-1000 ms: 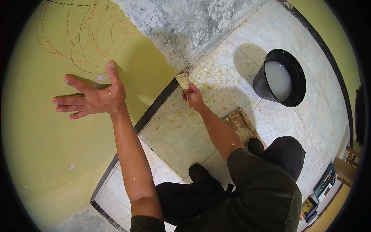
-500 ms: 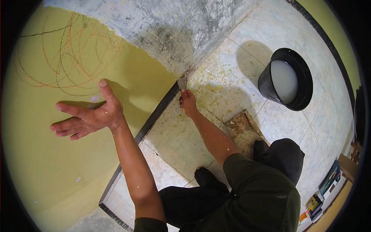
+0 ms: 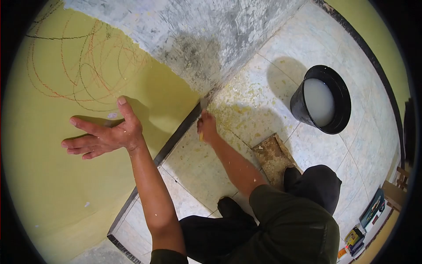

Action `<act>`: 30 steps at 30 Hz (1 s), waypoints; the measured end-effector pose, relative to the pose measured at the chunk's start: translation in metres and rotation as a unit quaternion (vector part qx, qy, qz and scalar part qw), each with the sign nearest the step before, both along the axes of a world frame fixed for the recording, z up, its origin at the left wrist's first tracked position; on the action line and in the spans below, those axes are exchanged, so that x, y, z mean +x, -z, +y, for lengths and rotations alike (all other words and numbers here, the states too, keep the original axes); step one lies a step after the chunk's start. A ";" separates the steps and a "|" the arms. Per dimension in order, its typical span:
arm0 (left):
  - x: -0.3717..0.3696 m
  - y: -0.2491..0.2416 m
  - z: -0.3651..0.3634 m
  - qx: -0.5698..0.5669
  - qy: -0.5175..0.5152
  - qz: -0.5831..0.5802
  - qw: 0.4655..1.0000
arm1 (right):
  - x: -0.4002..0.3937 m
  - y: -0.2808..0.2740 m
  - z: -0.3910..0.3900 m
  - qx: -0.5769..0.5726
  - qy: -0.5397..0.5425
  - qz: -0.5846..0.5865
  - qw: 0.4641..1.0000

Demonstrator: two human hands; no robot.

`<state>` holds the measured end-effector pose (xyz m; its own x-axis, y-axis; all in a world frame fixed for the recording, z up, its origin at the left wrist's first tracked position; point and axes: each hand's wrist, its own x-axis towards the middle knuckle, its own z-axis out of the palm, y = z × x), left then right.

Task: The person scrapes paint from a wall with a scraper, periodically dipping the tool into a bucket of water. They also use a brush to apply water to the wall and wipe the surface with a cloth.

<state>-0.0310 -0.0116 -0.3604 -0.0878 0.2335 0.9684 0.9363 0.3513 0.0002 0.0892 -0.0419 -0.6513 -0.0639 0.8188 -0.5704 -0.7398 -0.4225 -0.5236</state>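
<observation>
My right hand (image 3: 206,125) is closed around a scraper (image 3: 204,102), with a bit of its yellow handle showing below the fist. The blurred blade meets the foot of the wall, where the black skirting strip (image 3: 180,130) borders bare grey plaster (image 3: 193,48). My left hand (image 3: 110,135) is empty, fingers spread, against or just off the yellow-green wall (image 3: 88,180); contact cannot be made out. Orange and dark scribbles (image 3: 90,66) mark the paint above it. Yellowish paint flakes (image 3: 239,110) litter the tiles beside the scraper.
A black bucket (image 3: 296,108) holding cloudy whitish liquid stands on the tiled floor (image 3: 365,110) to the right. Near my knee lies a dirty brown flat piece (image 3: 270,156), perhaps cardboard. Boxes and small items (image 3: 354,240) sit at the lower right edge.
The view has shifted slightly. My right hand and the scraper have moved a little down and left along the wall's foot. My left hand stays spread by the wall.
</observation>
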 end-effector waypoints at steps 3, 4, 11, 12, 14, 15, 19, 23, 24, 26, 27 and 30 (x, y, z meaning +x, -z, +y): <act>-0.003 0.003 -0.009 -0.013 0.006 -0.003 1.000 | 0.019 -0.008 0.023 0.026 0.038 -0.012 0.999; -0.002 0.003 -0.005 -0.005 0.004 -0.001 1.000 | 0.020 0.000 0.014 0.037 0.027 -0.011 0.999; 0.001 0.001 -0.005 0.002 0.035 -0.010 0.999 | 0.019 0.008 0.027 0.043 0.025 -0.068 0.996; -0.001 0.003 -0.009 -0.005 0.032 -0.008 0.999 | 0.020 0.009 0.030 0.029 0.055 -0.035 0.997; -0.004 0.001 -0.005 -0.003 0.016 0.016 1.000 | 0.017 0.015 0.007 0.037 0.028 -0.058 0.997; -0.004 0.000 -0.004 0.004 0.017 0.012 1.000 | 0.018 0.019 -0.006 0.045 0.004 -0.086 0.995; -0.003 0.001 -0.003 0.000 0.019 0.000 1.000 | 0.009 0.026 0.016 0.068 0.025 -0.089 0.993; -0.002 0.001 -0.005 -0.003 0.023 -0.008 1.000 | 0.031 0.005 0.020 0.050 0.043 -0.086 0.994; -0.001 0.000 -0.005 0.004 0.024 -0.010 1.000 | 0.026 0.016 0.013 0.023 0.024 -0.143 0.989; -0.001 0.002 -0.004 0.001 0.019 -0.009 1.000 | 0.030 0.026 0.016 0.057 0.036 -0.168 0.984; -0.002 0.002 -0.004 0.002 0.018 -0.009 1.000 | 0.031 0.031 0.014 0.075 0.046 -0.187 0.978; -0.002 0.005 -0.007 -0.001 0.032 -0.005 0.999 | 0.045 0.047 0.036 0.173 0.053 -0.223 0.958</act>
<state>-0.0327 -0.0189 -0.3658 -0.0821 0.2417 0.9669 0.9568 0.2906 0.0086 0.1342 -0.0060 -0.6982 0.2174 0.9520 -0.2155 -0.4389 -0.1018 -0.8928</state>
